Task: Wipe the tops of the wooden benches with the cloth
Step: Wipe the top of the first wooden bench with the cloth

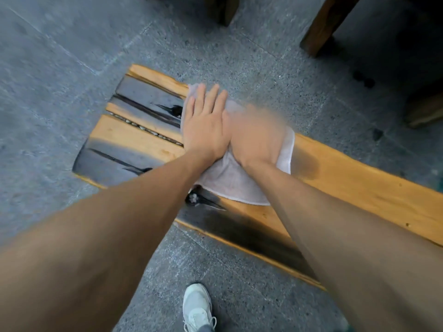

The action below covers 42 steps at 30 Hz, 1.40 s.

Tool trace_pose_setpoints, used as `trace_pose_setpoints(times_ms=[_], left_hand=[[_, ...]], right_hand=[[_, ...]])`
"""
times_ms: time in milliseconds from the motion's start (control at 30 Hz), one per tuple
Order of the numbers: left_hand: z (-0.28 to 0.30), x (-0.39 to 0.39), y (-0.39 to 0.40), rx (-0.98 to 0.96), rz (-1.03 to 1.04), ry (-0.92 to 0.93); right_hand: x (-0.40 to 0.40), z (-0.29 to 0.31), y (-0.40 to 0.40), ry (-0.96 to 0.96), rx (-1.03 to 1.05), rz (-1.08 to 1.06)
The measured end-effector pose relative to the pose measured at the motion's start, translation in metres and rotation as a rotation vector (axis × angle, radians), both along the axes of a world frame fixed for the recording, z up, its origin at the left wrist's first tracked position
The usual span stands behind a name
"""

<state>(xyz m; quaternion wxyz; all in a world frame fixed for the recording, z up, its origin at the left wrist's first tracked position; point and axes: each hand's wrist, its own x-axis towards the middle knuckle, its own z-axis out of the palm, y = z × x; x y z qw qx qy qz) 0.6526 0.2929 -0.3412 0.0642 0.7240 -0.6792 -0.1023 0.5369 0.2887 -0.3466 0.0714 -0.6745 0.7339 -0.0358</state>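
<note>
A long wooden bench (354, 185) with a yellow and charred-black top runs from the upper left to the lower right. A white cloth (230, 180) lies spread on its top near the left end. My left hand (206, 125) presses flat on the cloth's left part, fingers straight and close together. My right hand (256, 137) lies on the cloth right beside it, blurred by motion, palm down. Both hands touch each other. The cloth's middle is hidden under the hands.
Grey stone floor (72, 68) surrounds the bench. Dark wooden legs of other furniture (328, 25) stand at the top, with another wooden piece (424, 111) at the right edge. A white shoe (197, 307) stands on the floor below the bench.
</note>
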Motion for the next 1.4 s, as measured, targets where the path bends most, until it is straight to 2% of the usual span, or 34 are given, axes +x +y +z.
trace_pose_setpoints(times_ms=[233, 433, 600, 933, 1100, 1233, 1400], left_hand=[[-0.007, 0.000, 0.124, 0.013, 0.106, 0.038], [-0.012, 0.010, 0.161, 0.028, 0.122, -0.001], [-0.018, 0.027, 0.141, -0.011, 0.074, -0.007], [-0.012, 0.082, 0.036, -0.019, 0.016, -0.043], [-0.007, 0.107, -0.027, -0.021, -0.043, -0.033], [-0.008, 0.116, -0.069, 0.026, -0.051, -0.110], [-0.005, 0.118, -0.065, 0.012, -0.053, -0.087]], right_hand=[[0.005, -0.014, 0.133, -0.022, -0.009, 0.032], [0.011, -0.015, 0.163, 0.017, 0.038, 0.086], [0.012, -0.009, 0.142, -0.007, 0.038, 0.116], [0.063, -0.009, 0.039, -0.020, 0.016, 0.175], [0.091, -0.003, -0.024, 0.004, 0.008, 0.008], [0.109, -0.003, -0.058, 0.034, 0.054, -0.169], [0.116, -0.002, -0.048, 0.035, 0.020, -0.166]])
